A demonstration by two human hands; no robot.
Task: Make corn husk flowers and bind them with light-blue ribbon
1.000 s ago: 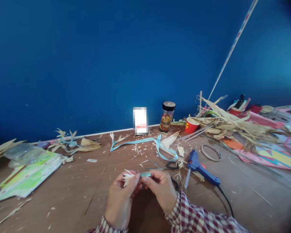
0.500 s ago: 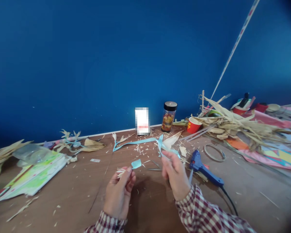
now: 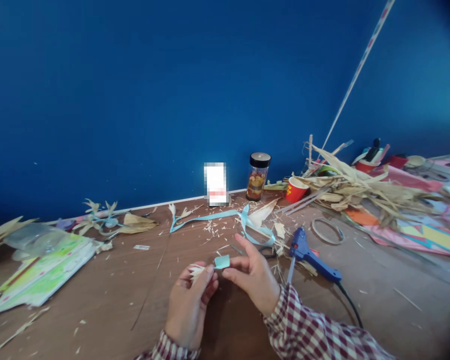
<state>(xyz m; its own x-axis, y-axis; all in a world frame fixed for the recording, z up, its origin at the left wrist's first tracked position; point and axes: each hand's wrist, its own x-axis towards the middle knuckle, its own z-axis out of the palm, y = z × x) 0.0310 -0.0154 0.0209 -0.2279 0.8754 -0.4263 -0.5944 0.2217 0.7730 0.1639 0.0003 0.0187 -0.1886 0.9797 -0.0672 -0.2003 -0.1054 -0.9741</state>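
Note:
My left hand (image 3: 190, 305) is closed, thumb against fingers, on a small pale husk flower (image 3: 197, 271) with fringed tips. A short piece of light blue ribbon (image 3: 222, 261) sticks out to the right from beside the left thumb. My right hand (image 3: 253, 277) is at the ribbon's free end, index finger stretched out and thumb apart from the fingers. Whether a fingertip touches the ribbon I cannot tell. Beyond the hands lies a longer light blue ribbon (image 3: 210, 218) with pale husk tips. Scissors (image 3: 264, 250) lie partly hidden behind the right hand.
A blue glue gun (image 3: 311, 257) lies right of my right hand, its cord trailing forward. Behind stand a lidded jar (image 3: 258, 177), a red paper cup (image 3: 296, 189) and a blurred-out upright object (image 3: 216, 184). Dried husks (image 3: 345, 187) pile at right; a painted sheet (image 3: 48, 270) lies left.
My right hand has moved left and down from near the long ribbon to the small ribbon piece. My left hand still holds the husk flower, and the view has shifted slightly.

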